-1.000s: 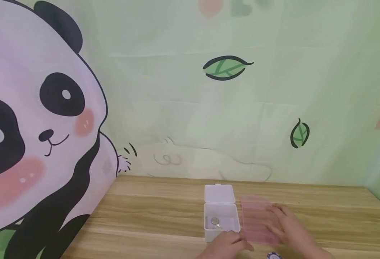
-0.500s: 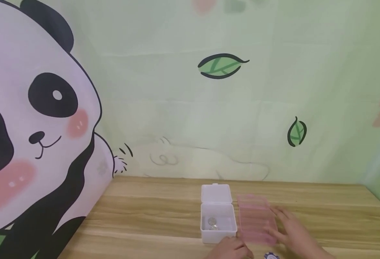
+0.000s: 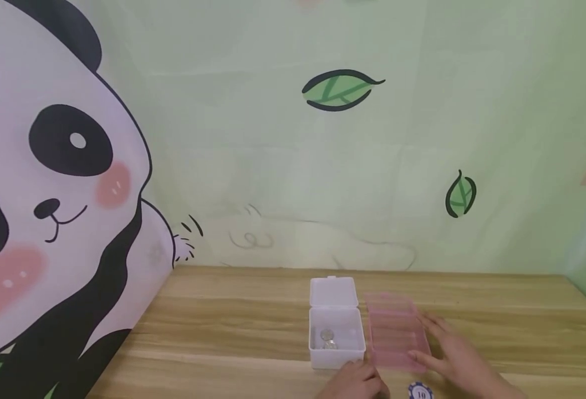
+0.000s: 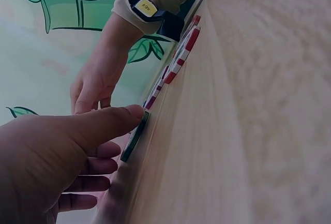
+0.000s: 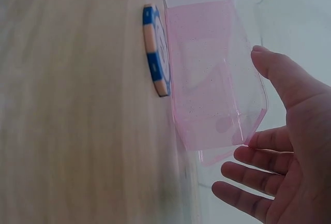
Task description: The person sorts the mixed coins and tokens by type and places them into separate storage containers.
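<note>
The left hand point(image 4: 46, 167) lies at the table's point(image 3: 233, 332) near edge, just before the white box point(image 3: 336, 354). Its thumb is straight, tip on a green chip point(image 4: 135, 136) that lies flat on the wood. The other fingers curl loosely and stay clear of the chip.

The right hand point(image 3: 459, 363) is flat with its fingers apart, the tips at the right side of the pink box point(image 3: 396, 339), which touches the white box.

To lift the chip cleanly, the thumb probably has to tip or slide its edge up so that a finger can get under. Meanwhile the right hand should steady the pink box without pushing it.

A blue chip point(image 5: 156, 50) lies just near of the pink box, and red chips point(image 4: 178, 58) lie further along the near edge.

The head view cuts off both hands and hides the green chip. I cannot tell whether the right fingertips actually touch the pink box. The coins point(image 3: 327, 339) in the white box are too small to count.
</note>
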Motion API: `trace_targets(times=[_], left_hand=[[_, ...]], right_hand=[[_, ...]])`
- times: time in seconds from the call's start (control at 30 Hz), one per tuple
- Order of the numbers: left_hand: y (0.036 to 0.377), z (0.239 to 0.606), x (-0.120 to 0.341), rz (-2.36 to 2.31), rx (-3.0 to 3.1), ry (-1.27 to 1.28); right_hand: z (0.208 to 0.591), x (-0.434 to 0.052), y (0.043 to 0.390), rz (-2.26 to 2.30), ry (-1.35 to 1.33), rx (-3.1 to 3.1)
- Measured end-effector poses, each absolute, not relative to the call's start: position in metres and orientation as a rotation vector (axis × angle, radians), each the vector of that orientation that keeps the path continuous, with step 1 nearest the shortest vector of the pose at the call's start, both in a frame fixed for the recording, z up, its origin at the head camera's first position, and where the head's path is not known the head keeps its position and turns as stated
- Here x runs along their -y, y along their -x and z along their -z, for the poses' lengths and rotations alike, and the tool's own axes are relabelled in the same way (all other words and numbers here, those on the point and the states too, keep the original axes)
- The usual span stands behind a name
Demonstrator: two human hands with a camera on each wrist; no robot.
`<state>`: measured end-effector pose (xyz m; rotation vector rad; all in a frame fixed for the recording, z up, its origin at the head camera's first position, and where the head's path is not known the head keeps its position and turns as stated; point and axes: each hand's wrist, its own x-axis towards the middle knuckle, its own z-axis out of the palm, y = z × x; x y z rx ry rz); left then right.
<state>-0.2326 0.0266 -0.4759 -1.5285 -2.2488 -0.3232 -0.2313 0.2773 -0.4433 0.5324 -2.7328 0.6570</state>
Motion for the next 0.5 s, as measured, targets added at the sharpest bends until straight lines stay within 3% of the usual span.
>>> trace_targets(times=[0.5], left_hand=[[0.2252, 0.4714, -0.0274, 0.227, 2.382, 1.487]], right_hand=[[0.4429, -0.2803, 0.2328, -0.603, -0.529, 2.743]])
